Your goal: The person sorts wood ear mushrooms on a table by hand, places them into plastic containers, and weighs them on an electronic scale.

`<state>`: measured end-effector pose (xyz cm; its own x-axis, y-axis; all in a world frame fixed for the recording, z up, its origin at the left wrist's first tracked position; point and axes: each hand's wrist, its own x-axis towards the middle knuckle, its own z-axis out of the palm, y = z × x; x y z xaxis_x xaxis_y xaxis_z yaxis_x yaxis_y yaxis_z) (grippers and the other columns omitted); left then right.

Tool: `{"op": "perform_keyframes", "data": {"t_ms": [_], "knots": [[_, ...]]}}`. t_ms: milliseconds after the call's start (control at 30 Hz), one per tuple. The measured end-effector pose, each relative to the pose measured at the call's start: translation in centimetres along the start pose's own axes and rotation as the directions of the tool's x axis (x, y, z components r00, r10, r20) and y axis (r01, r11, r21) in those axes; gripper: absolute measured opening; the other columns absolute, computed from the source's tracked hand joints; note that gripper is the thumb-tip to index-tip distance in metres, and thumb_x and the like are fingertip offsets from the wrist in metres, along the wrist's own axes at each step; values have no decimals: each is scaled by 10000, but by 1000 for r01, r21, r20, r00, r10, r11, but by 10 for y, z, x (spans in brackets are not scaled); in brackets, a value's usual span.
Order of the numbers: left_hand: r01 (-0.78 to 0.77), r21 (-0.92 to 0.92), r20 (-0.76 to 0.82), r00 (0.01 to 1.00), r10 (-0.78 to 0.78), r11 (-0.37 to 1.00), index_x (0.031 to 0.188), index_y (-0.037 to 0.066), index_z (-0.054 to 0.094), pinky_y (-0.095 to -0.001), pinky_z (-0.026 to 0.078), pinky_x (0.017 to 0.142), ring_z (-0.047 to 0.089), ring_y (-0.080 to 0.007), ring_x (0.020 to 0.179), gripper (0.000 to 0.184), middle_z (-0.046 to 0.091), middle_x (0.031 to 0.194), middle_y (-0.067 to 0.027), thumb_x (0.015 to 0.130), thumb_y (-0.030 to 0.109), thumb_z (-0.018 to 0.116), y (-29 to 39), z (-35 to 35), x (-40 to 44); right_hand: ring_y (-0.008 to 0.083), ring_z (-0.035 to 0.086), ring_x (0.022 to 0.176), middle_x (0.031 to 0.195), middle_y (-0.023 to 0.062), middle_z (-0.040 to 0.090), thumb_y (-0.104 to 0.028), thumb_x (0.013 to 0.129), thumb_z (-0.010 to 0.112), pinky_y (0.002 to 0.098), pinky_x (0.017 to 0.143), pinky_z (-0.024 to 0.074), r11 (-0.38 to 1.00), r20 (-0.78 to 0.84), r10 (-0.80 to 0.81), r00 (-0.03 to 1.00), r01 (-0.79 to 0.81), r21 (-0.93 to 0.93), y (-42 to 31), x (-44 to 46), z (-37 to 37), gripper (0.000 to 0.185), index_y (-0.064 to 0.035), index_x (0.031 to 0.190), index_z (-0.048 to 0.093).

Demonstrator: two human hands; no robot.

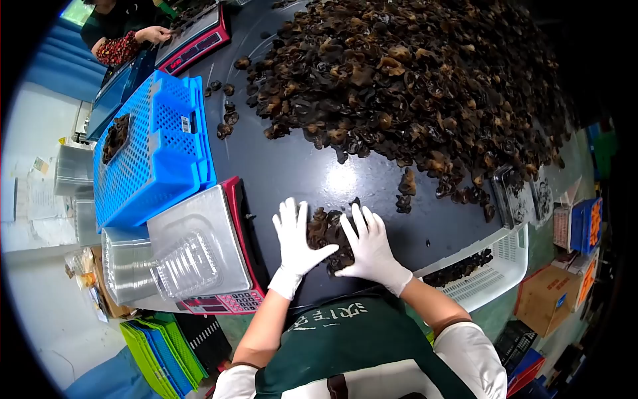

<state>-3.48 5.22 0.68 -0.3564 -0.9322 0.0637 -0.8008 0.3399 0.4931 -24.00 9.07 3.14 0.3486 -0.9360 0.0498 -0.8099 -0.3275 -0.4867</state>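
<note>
- Flanking the fungus clump [324,229] by the table's [269,163] near edge: left hand [293,245] and right hand [372,253], fingers spread; firmness of contact is hard to judge.
- Likely light, soft, slippery, tearable; best cupped low from both sides.

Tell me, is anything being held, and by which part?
Nothing appears gripped; the left hand and right hand flank a small dark pile on the table.

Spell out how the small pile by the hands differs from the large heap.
The small pile is a compact clump; the large heap spreads across much of the table. The small pile sits between the left hand and right hand; the large heap lies beyond, untouched. Both are ruffled, dark brown pieces.
</note>
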Motion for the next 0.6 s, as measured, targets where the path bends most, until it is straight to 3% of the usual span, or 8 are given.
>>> {"op": "perform_keyframes", "data": {"t_ms": [67,100,200,333,433,467,500,600], "knots": [[-67,-41,45,997,69,997,1368,18,442,-624,138,1105,278,-466,1365,985,366,1437,-258,610,546,783,4,-3,17,406,359,1242,1405,252,361,-496,565,803,499,1028,297,999,-43,21,999,-20,25,-5,16,-2,1062,-24,1414,374],[-156,-85,-17,988,155,984,1294,23,520,-582,246,1087,370,-455,1305,865,466,1347,-231,616,481,801,1,0,16,406,359,1242,1405,252,361,-496,565,803,499,1028,297,1000,-41,19,999,-18,23,-5,15,2,1062,-24,1414,374],[-145,-413,-123,987,102,899,1181,44,606,-455,460,961,533,-409,1143,659,541,1243,-211,612,289,830,13,8,1,328,464,1115,1366,169,434,-418,615,771,453,959,349,997,-103,-21,994,29,74,-7,12,20,935,-44,1390,406],[-40,-692,-261,945,-198,720,1144,43,599,-404,434,992,549,-315,1150,427,538,1274,-191,742,102,731,34,26,-22,330,518,1048,1291,138,482,-188,635,761,425,881,417,974,-296,-46,954,108,197,-16,4,42,739,-109,1313,477],[-45,-698,-267,942,-202,715,1111,50,611,-399,436,983,548,-304,1152,393,540,1273,-191,739,82,734,41,0,-25,335,550,1021,1229,130,510,-142,656,755,414,831,480,949,-402,-67,913,183,257,-27,13,41,691,-131,1293,488],[-101,-694,-335,922,-196,713,1108,50,613,-400,460,965,573,-330,1127,433,560,1253,-198,725,127,800,38,-14,-26,346,540,1022,1254,121,492,-23,570,724,429,836,488,920,-387,-55,920,197,338,-39,17,37,756,-154,1286,517],[-139,-669,-390,902,-186,730,1098,48,614,-397,463,957,578,-332,1112,424,561,1243,-202,719,111,795,36,-33,-26,346,540,1022,1254,121,492,-23,570,724,429,836,488,913,-386,-65,920,210,349,-55,26,28,756,-154,1286,517],[-123,-587,-494,837,-234,800,1083,36,610,-393,460,958,570,-299,1113,400,564,1238,-185,721,98,770,25,-105,-39,337,559,1016,1209,120,531,-12,581,713,421,831,496,808,-422,-240,874,421,412,-111,70,-1,690,-142,1241,559]]}}
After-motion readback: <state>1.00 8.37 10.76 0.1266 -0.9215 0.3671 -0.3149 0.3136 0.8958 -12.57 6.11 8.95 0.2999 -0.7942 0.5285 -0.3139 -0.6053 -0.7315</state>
